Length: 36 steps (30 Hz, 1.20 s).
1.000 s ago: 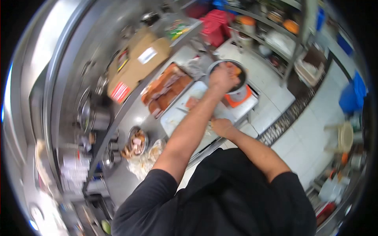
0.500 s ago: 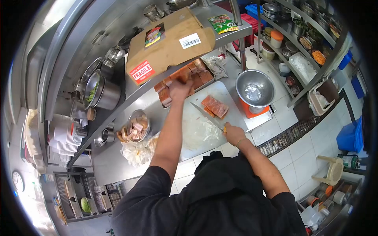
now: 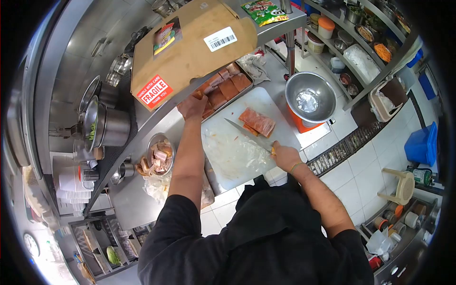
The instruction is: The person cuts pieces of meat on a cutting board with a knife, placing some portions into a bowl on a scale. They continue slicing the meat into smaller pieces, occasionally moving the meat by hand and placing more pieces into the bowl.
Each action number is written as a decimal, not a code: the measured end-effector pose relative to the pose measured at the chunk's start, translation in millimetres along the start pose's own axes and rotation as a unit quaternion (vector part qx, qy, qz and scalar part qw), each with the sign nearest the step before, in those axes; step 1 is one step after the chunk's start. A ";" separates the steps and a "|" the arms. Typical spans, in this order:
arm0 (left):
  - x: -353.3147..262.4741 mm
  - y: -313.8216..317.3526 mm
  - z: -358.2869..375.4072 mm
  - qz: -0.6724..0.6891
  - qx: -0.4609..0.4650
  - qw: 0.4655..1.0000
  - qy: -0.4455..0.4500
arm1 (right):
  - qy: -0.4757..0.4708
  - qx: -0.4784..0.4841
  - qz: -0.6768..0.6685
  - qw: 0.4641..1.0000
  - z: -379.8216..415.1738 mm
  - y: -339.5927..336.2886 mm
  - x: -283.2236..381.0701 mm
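Observation:
My left hand (image 3: 192, 106) reaches into a metal tray (image 3: 247, 90) of orange-red meat blocks (image 3: 229, 89), at its near left end. Its fingers are curled over a meat block there, partly hidden. In my right hand (image 3: 286, 157) is a kitchen knife (image 3: 247, 134), its blade lying low over the white cutting board (image 3: 223, 164) and pointing toward the tray. A larger slab of meat (image 3: 258, 121) lies on the board just beyond the blade, with a thin cut piece (image 3: 250, 129) against its near side. Wet smears cover the board's middle.
A cardboard box (image 3: 190, 45) on the overhead shelf overhangs the tray. Left of the board stands a steel bowl of pale meat pieces (image 3: 161, 156) beside a plastic bag (image 3: 156, 186). At right, a steel bowl (image 3: 311, 97) sits on an orange scale (image 3: 300, 122). Crumpled plastic (image 3: 254, 66) lies behind.
My left hand has shifted left along the tray, uncovering blocks in its middle. My right hand and the knife stay about in place on the board. The view has shifted slightly.

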<state>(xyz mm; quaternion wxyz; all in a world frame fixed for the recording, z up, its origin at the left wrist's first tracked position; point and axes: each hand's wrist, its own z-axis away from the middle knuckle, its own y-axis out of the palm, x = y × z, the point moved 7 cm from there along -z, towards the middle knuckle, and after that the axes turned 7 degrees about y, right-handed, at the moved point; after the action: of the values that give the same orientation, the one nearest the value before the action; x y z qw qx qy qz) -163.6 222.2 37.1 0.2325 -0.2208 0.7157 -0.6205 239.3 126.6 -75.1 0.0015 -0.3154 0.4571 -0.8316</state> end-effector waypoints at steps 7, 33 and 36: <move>13.1 31.8 -7.5 0.038 -0.032 0.996 0.072 | 0.020 0.004 -0.006 1.000 1.2 -2.9 1.1; -100.4 62.2 153.7 0.213 0.231 0.876 0.365 | 0.065 0.015 0.008 0.998 117.6 -6.3 -52.1; -93.4 65.1 179.1 0.259 0.162 0.911 0.277 | 0.049 -0.015 -0.005 0.999 121.3 -7.8 -74.1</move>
<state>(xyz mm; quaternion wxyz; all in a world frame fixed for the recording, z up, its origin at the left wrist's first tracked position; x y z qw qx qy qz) 17.5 146.6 -43.8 0.2101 0.1934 0.6728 -0.6824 364.7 60.6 -61.5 -0.0298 -0.2760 0.4678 -0.8391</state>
